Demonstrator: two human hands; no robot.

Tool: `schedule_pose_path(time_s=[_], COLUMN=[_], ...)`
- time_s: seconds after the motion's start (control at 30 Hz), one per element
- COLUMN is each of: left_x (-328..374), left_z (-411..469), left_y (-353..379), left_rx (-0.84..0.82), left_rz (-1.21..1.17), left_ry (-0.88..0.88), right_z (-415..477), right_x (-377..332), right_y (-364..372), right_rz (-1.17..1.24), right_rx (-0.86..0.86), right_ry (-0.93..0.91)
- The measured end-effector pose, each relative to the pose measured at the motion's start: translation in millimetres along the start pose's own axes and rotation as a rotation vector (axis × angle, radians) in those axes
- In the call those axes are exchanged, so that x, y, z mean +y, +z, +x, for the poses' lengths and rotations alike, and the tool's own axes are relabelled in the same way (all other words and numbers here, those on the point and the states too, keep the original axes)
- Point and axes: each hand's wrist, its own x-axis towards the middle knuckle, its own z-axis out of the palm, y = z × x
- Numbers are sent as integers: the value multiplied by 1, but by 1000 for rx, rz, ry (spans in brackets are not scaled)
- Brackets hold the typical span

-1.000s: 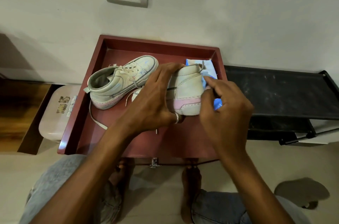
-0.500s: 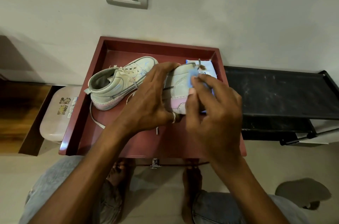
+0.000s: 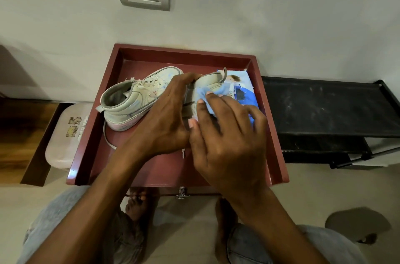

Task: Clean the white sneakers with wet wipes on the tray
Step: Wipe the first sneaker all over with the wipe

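The wipes packet point(image 3: 242, 92) in the upper right corner of the tray point(image 3: 184, 56) carries a printed figure in blue and white; its lettering is too small to read. At the left of the frame, a pale lid point(image 3: 62, 144) bears small cartoon stickers, also unreadable.

Both sneakers are off-white, scuffed high-tops with pink-tinted soles. The free sneaker point(image 3: 134, 101) stands on its sole at the tray's centre left. Its long axis runs diagonally, heel to the lower left and toe to the upper right, and one lace trails onto the tray floor.

The held sneaker point(image 3: 207, 81) lies at the tray's centre. Its heel loop points to the upper right and its toe is hidden. The left hand point(image 3: 164, 118) grips it with fingers curled over the top. The right hand point(image 3: 229, 133) lays nearly straight fingers on a blue wipe point(image 3: 204, 96), pressing it against the sneaker's side.
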Motion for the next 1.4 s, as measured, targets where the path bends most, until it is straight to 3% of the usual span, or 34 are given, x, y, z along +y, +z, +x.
schedule_pose_path(time_s=[0.07, 0.23, 0.27, 0.33, 0.43, 0.5, 0.6, 0.73, 0.77, 0.93, 1.0, 1.07, 1.23, 1.33, 1.4], left_x=[-1, 3, 3, 2, -2, -5, -7, -4, -4, -2, -1, -3, -4, -4, -4], left_z=[-1, -4, -4, -4, -3, -4, -4, -6, -6, -6, -8, -8, -10, -10, -10], left_y=[-1, -2, -2, -2, -3, -5, -6, -6, -6, -9, -9, -8, -7, -8, -7], left_rx=[-20, -72, -79, -77, -42, -26, -32, -76, -84, -45, -32, -45, -65, -66, -63], left_rz=[-3, -33, -29, -31, -50, -74, -138, -139, -123, -139, -122, -129, -121, -115, -108], left_ry=[-10, -46, -41, -42, -63, -62, -98, -127, -120, -98, -75, -101, -122, -114, -109], right_z=[3, 12, 13, 12, 0, -2, 1, 12, 13, 3, 3, 7, 18, 21, 19], right_x=[10, 29, 31, 27, 8, -2, 7, 29, 29, 1, -2, 4, 12, 11, 10], right_y=[1, 5, 6, 2, -1, 0, 3, 6, 6, -8, -5, -2, -5, -3, -2], right_rz=[138, 862, 924, 838, 344, 149, 159, 906, 957, 354, 250, 370, 924, 1091, 1023], right_rx=[-15, -155, -171, -153, -82, -47, -41, -146, -154, -41, -21, 2, -17, -113, -130], right_ry=[108, 819, 891, 759, 311, 142, 164, 744, 787, 167, 67, 167, 664, 889, 857])
